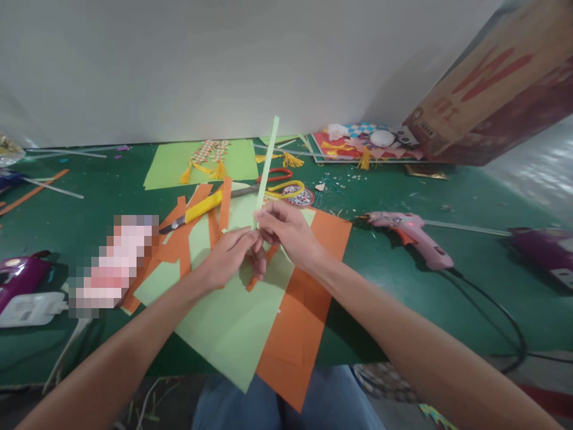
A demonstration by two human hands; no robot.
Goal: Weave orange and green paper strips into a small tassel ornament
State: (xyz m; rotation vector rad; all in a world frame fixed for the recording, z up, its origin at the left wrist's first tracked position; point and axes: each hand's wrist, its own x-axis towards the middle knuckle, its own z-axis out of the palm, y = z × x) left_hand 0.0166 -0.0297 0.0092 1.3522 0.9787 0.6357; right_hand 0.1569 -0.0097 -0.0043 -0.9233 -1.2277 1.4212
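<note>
A narrow light green paper strip (268,158) stands nearly upright, its lower end pinched between my two hands. My left hand (237,251) is closed at the strip's bottom, and my right hand (286,230) is closed on it just above and to the right. Below them lie a light green paper sheet (233,334) and an orange paper sheet (304,322) that partly overlap. A short orange strip (262,272) shows under my fingers. Behind my hands are a yellow-handled cutter (203,205) and scissors with red and yellow handles (286,190).
A pink glue gun (409,233) with a cord lies on the green table (380,322) at right. Behind are a tray of craft pieces (371,143), woven tasselled pieces (210,154) on a green sheet, and a leaning carton (492,83). A blurred-out object (116,263) lies at left.
</note>
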